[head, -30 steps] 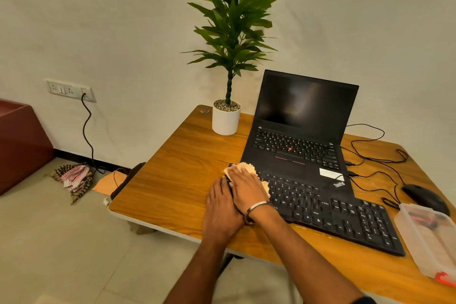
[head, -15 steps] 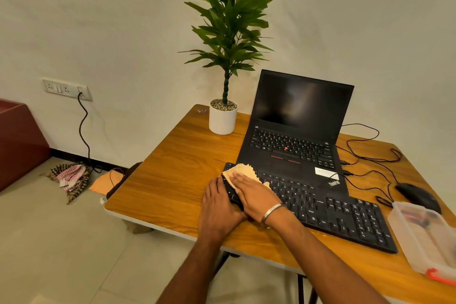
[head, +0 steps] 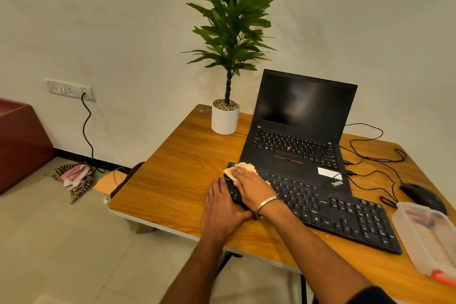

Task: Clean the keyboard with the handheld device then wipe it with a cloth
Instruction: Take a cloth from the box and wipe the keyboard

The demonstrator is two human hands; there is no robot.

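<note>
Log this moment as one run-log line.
phase: wiping | right hand: presses beige cloth on black keyboard left end | left hand: steadies keyboard's left edge | laptop: open, screen dark

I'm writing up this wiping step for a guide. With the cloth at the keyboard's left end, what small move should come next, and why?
Probably slide the right hand with the cloth rightward along the keyboard. The cloth lies at the keyboard's far left corner, so the keys to the right appear not yet covered. The left hand rests at the left edge, likely steadying it.
</note>
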